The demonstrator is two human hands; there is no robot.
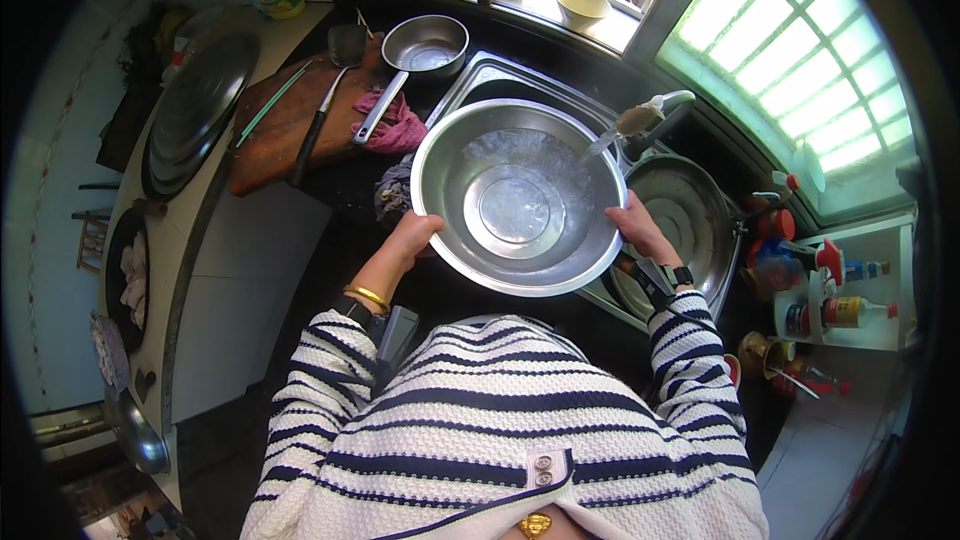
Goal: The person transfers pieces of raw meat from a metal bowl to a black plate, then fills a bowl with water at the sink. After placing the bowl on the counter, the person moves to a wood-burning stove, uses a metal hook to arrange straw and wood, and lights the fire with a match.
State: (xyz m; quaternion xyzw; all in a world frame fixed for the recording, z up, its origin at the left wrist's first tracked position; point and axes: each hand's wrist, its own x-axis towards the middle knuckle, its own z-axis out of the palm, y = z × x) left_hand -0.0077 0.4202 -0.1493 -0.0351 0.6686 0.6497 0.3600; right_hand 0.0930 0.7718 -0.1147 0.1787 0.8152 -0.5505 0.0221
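Observation:
A wide stainless steel basin [480, 270] with water in it is held over the sink and its front edge. My left hand [417, 234] grips the rim at the lower left, thumb on top. On the right side, my right hand [637, 223] clasps the rim the same way. Both hands' fingers are mostly hidden under the basin. From the faucet [675, 101], which has a brownish cover on its spout, water runs into the basin's upper right and ripples the surface. Behind the basin shows the steel sink [517, 69].
Left of the sink lie a wooden cutting board [281, 131], a spatula [319, 116], green chopsticks [274, 101], a pink cloth [394, 124] and a long-handled saucepan [425, 52]. Another large metal pan [679, 202] sits at right. Several bottles crowd a white rack [862, 337]. A yellow bowl [583, 6] stands on the windowsill.

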